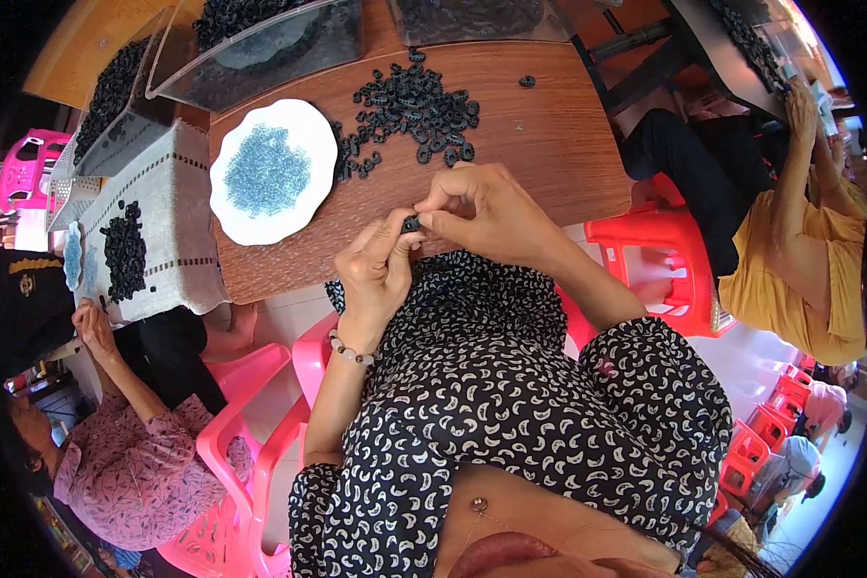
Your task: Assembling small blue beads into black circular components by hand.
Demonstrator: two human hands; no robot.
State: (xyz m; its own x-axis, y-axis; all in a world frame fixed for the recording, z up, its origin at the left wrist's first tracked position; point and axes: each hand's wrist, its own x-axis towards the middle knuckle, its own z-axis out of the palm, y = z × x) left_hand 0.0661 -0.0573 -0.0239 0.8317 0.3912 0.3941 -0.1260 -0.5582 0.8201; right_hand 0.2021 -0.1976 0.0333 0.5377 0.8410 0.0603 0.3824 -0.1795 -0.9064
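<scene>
A small, dark black plastic piece (411, 223) sits between the fingertips of the 2 bare hands, held up in front of the near edge of the brown wood-grain table (549, 135). Taking that piece as the clock's centre, the left hand (366, 275) lies at 7 o'clock and the right hand (491, 217) at 3 o'clock. Both touch it, so neither is nearer. The left hand pinches it narrowly between thumb and fingers; the right thumb and forefinger are closed narrow on its right end (whether a 2nd tiny part is tucked between them, I cannot tell). The fingers cover so much of it that its long axis cannot be made out.

At 10 o'clock, nearer the left hand, a round white plate with a scalloped rim (260, 231) holds a loose mound of tiny translucent pale-blue pieces (268, 171). At 12 o'clock, just beyond the right hand, a loose heap of small black ring-like plastic pieces (419, 104) spreads on the bare table; 1 stray black piece (527, 82) lies apart at 1 o'clock.

By the far edge, at 11 o'clock, a clear plastic rectangular bin (289, 63) contains many black pieces. Between 12 and 1 o'clock stands a 2nd clear plastic bin (482, 24), its dark contents hard to make out.
</scene>
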